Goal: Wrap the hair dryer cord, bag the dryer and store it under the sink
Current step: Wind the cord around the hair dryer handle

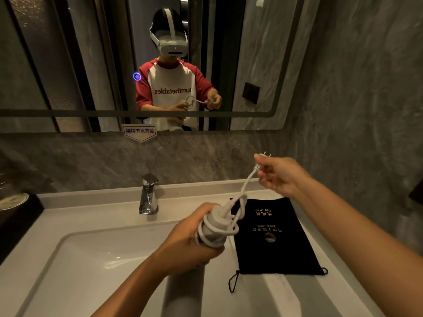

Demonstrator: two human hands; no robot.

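Over the sink basin, closest to me, my left hand is clamped around the handle of the hair dryer, whose white cord is looped several times around that handle. Just beyond and to the right, the black drawstring bag lies flat on the counter, gold lettering up. Farther out, my right hand pinches the plug end, fingers closed on it, with the cord drawn taut between both hands. Behind stand the chrome faucet and the mirror.
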